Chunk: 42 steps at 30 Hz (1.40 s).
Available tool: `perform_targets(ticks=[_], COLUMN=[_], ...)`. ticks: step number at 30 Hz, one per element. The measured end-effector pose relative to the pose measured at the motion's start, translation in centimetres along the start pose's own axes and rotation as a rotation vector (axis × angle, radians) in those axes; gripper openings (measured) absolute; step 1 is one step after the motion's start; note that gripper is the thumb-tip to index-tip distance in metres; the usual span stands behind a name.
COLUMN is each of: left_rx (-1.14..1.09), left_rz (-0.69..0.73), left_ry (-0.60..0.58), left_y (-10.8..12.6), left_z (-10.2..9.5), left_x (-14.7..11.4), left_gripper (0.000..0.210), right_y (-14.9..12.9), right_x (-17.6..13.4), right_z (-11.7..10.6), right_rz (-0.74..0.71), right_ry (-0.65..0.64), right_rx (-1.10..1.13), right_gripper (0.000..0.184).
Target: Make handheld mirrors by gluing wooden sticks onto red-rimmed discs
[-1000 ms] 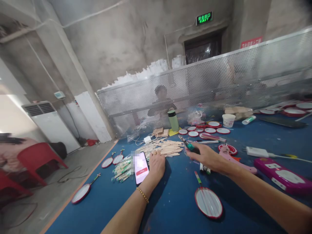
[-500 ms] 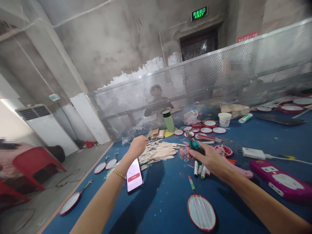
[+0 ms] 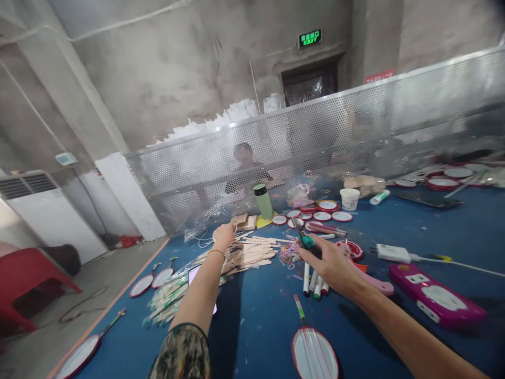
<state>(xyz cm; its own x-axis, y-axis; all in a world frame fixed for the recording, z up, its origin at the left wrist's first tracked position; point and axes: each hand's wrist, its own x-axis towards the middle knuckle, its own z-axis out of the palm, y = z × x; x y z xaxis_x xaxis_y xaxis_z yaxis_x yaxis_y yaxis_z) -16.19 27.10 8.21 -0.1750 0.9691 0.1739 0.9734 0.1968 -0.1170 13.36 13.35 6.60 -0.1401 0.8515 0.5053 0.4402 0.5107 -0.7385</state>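
Observation:
My left hand (image 3: 223,236) is stretched to the far side of the table, its fingers curled closed at a thin white cord (image 3: 202,240) that shows on both sides of them. The fingertips themselves are hidden. In my right hand (image 3: 329,261) is a pair of pliers (image 3: 308,243) with green and black handles, jaws pointing away from me. Wooden sticks (image 3: 256,252) lie in a loose heap between the hands. Beside them are small coloured rubber bands (image 3: 289,255). A round white fan with a red rim (image 3: 314,353) lies in front of me, clear strips across it.
A phone (image 3: 193,275) lies partly under my left forearm. Markers (image 3: 306,279), a purple device (image 3: 436,295), a white charger (image 3: 393,253) and a paper cup (image 3: 349,199) stand or lie rightward. A green bottle (image 3: 263,201) stands before the perforated metal screen (image 3: 189,184); people sit behind it.
My left arm has reached farther forward, so its sleeve now shows and the forearm covers more of the phone. The view has shifted right. My right hand keeps hold of the pliers.

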Motion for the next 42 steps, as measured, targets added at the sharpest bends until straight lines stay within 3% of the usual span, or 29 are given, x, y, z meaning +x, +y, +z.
perform_targets(ticks=[8,12,17,20,22,24,27,30,33,35,38,40,42], left_rx=[-0.097,-0.184,-0.377,-0.586,-1.046,-1.311,-1.474,-1.427,-1.251,-1.086,-0.917,-0.845,-0.819], left_rz=[-0.001,0.017,0.151,0.296,0.442,0.461,0.406,0.392,0.468,0.543,0.645,0.72,0.733], left_ry=[0.016,0.043,0.061,-0.014,-0.142,-0.203,-0.231,-0.241,-0.208,-0.012,0.258,0.345,0.321], left_y=[0.9,1.0,2.3,3.3,3.6,3.6,3.7,4.5,5.5,5.7,5.3,5.0,4.8], left_z=[0.3,-1.5,-4.4,-5.5,-6.0,-6.2,-5.7,-3.8,-1.1,0.6,2.2,2.6,2.2], left_x=[0.0,-1.0,-4.1,-7.8,-10.5,-13.0,-15.6,-17.3,-18.5,-19.0,-19.1,-19.1,-19.3], left_gripper=[0.03,0.024,0.017,0.014,0.017,0.025,0.034,0.033,0.023,0.014,0.018,0.02,0.02], right_y=[-0.2,0.5,1.4,1.8,1.9,1.8,1.4,0.9,0.8,1.0,1.7,2.2,2.8], right_x=[0.3,0.5,0.7,0.8,1.1,1.8,3.6,6.2,8.7,10.1,11.6,12.0,12.0], right_z=[-0.5,-0.2,0.7,1.7,2.4,3.2,4.4,5.9,7.6,8.5,9.6,10.3,11.1], right_rz=[-0.04,-0.122,-0.141,-0.066,-0.005,0.037,0.105,0.115,0.125,0.117,0.091,0.086,0.085], right_ry=[0.115,0.159,0.099,0.017,-0.02,-0.062,-0.137,-0.263,-0.269,-0.269,-0.267,-0.268,-0.269], right_rx=[-0.12,-0.206,-0.249,-0.234,-0.26,-0.305,-0.403,-0.529,-0.604,-0.67,-0.757,-0.789,-0.799], right_gripper=[0.023,0.019,0.017,0.018,0.017,0.017,0.031,0.053,0.054,0.052,0.05,0.049,0.05])
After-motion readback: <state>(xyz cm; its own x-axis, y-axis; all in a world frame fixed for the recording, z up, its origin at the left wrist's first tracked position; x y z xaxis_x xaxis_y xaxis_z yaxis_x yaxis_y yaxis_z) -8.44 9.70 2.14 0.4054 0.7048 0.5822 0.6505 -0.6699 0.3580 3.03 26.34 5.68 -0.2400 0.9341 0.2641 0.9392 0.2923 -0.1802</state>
